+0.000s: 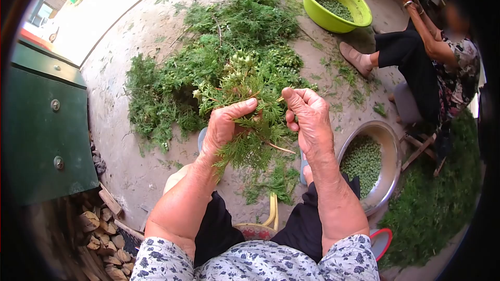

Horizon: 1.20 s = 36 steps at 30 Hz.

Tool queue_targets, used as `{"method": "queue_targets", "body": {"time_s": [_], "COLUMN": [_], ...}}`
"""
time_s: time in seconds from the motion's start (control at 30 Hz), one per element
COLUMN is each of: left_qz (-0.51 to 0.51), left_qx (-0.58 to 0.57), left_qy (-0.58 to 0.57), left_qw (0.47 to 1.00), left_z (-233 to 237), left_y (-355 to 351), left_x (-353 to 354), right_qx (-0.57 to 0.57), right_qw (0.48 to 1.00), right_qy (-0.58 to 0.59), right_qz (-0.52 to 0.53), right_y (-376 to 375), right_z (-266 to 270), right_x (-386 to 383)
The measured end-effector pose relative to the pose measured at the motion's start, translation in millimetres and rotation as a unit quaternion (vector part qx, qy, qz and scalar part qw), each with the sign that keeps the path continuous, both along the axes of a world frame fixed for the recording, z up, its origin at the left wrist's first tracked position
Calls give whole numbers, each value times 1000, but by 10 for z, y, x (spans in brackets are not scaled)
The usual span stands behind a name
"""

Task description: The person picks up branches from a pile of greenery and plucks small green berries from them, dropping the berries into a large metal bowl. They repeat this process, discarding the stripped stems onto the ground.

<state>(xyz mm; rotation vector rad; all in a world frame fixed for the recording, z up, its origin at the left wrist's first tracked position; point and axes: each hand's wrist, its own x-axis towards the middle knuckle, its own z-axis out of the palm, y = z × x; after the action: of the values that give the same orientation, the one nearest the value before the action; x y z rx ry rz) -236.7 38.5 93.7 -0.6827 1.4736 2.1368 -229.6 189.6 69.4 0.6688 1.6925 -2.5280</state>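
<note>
A leafy green sprig (245, 86) with pale green cones at its top is in front of me. My left hand (228, 124) is closed round its stem, thumb on top. On the sprig's right side is my right hand (308, 117), with thumb and forefinger pinched at the foliage's edge and the other fingers curled. What lies between those fingertips is too small to make out. Beyond my hands a large heap of green branches (234, 21) covers the floor. A metal basin (394, 151) holding small green cones (363, 164) stands to the right of my right forearm.
A lime-green basin (325, 21) with green cones stands at the upper right. Near it a seated person (416, 67) has both hands raised. A green metal box (47, 130) is at left, above chopped firewood (107, 239). More greenery (437, 198) lies at lower right.
</note>
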Motion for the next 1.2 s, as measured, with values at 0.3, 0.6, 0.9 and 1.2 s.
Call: {"method": "queue_targets", "body": {"time_s": [0.3, 0.6, 0.9, 1.2], "left_qz": [-88, -106, -73, -107], "left_qx": [114, 193, 17, -83], "left_qy": [44, 57, 86, 138], "left_qw": [989, 974, 993, 981], "left_z": [-228, -238, -177, -198], "left_y": [-118, -55, -117, -43], "left_x": [-24, 8, -18, -1], "right_qx": [-68, -125, -259, -321], "right_qw": [997, 989, 957, 933], "right_qy": [-23, 10, 87, 158], "right_qz": [-31, -84, -98, 32], "right_y": [-36, -79, 288, 324], "right_z": [48, 6, 78, 75], "right_x": [53, 106, -30, -36]}}
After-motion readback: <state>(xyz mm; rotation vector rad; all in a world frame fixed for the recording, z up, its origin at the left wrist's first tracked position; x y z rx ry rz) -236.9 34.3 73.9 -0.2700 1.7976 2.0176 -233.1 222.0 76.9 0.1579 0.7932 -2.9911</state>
